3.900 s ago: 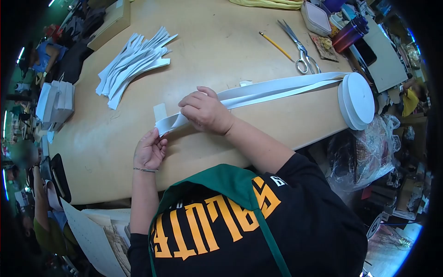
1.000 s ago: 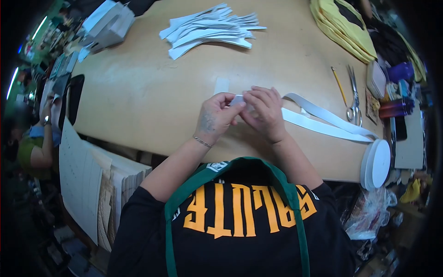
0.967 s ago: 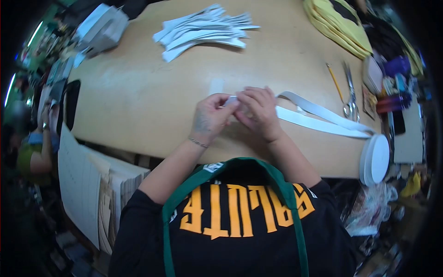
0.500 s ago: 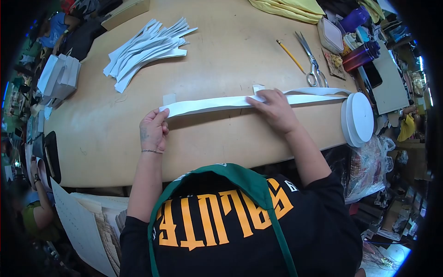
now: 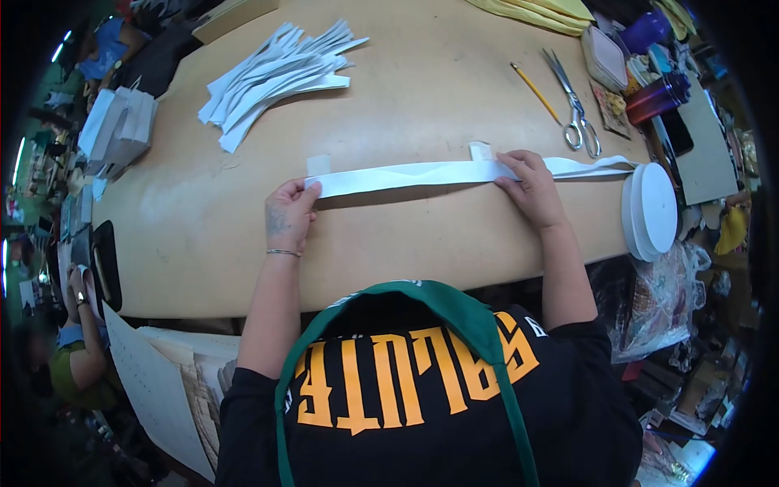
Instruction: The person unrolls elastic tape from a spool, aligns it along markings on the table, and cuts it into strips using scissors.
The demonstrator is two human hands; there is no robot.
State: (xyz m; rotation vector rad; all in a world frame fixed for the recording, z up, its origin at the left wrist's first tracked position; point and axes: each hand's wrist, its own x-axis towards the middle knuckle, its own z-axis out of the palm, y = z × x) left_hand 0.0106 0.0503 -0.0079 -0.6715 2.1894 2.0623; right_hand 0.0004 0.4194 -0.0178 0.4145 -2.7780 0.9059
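A flat white band [image 5: 406, 175] stretches across the table between my two hands. My left hand [image 5: 290, 215] pinches its cut end between thumb and fingers, beside a small piece of pale tape [image 5: 319, 165]. Farther along, my right hand [image 5: 531, 187] has thumb and fingers on the band, just right of a second tape piece [image 5: 480, 151]. Beyond that hand the band runs slack and doubled to a white roll [image 5: 653, 209] at the table's right edge.
A pile of cut white strips [image 5: 276, 81] lies at the far left. Scissors [image 5: 572, 105] and a yellow pencil [image 5: 535, 93] rest at the upper right, near a dark bottle [image 5: 657, 97] and a container [image 5: 605, 58]. Another person's arm [image 5: 85, 341] shows at left.
My right hand has slid to the right along the band, past the tape piece. The band lies straighter and nearer the tape pieces. The whole view has shifted slightly.
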